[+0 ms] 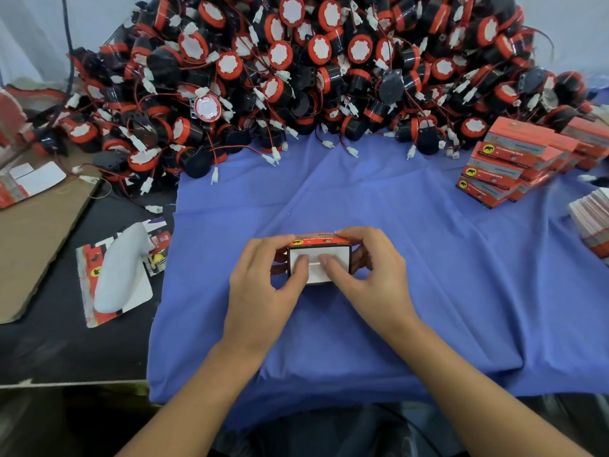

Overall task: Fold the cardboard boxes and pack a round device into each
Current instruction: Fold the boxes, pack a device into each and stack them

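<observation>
— What covered the bench (pixel 66 341)?

— A creased blue cloth (pixel 428 258). A great heap of round devices (pixel 296 77), red and black with loose wires, lay along its far edge. Finished boxes (pixel 507 166) sat stacked at the far right.

— And the arms?

— Both forearms reached in from the near edge and converged at the middle of the cloth. The left hand (pixel 260 285) and right hand (pixel 372 275) faced each other, fingers curled round the sides of the cardboard box (pixel 337 255).

— Grasping it, then?

— Yes, each hand gripped it. Its white end flap faced the person, both thumbs pressed side by side on that flap. Whether it rested on the cloth, I could not tell.
</observation>
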{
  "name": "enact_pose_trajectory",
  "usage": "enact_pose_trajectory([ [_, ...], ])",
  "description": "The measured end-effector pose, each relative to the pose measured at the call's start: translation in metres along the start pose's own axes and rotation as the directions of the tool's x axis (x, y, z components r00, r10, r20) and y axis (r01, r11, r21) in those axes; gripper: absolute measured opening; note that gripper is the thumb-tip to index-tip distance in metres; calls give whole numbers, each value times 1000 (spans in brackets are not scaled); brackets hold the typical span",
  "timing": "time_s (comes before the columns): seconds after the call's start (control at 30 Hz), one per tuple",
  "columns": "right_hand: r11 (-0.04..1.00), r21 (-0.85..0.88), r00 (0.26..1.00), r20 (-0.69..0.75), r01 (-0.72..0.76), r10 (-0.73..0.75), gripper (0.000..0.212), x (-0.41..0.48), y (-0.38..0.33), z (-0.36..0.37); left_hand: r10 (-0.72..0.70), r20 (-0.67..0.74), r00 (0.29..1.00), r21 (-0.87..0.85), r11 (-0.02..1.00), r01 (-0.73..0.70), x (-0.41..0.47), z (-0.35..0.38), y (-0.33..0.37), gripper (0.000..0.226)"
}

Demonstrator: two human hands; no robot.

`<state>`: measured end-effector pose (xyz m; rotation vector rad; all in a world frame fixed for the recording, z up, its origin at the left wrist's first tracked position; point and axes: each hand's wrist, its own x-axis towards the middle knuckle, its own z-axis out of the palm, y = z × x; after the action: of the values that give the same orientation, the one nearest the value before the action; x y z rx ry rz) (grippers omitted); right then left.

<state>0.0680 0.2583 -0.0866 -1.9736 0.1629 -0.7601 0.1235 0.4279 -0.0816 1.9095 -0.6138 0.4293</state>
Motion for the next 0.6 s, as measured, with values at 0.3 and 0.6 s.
enact_pose_trajectory([
  [0.3,994,104,1000,2,-30,29,31,3,-3,-2,-16,82,996,-152,988,28,4,-1,-5,42],
  [0.6,979,191,997,42,-75,68,43,4,0,-2,-15,127,992,-305,951,53,4,0,-9,20],
])
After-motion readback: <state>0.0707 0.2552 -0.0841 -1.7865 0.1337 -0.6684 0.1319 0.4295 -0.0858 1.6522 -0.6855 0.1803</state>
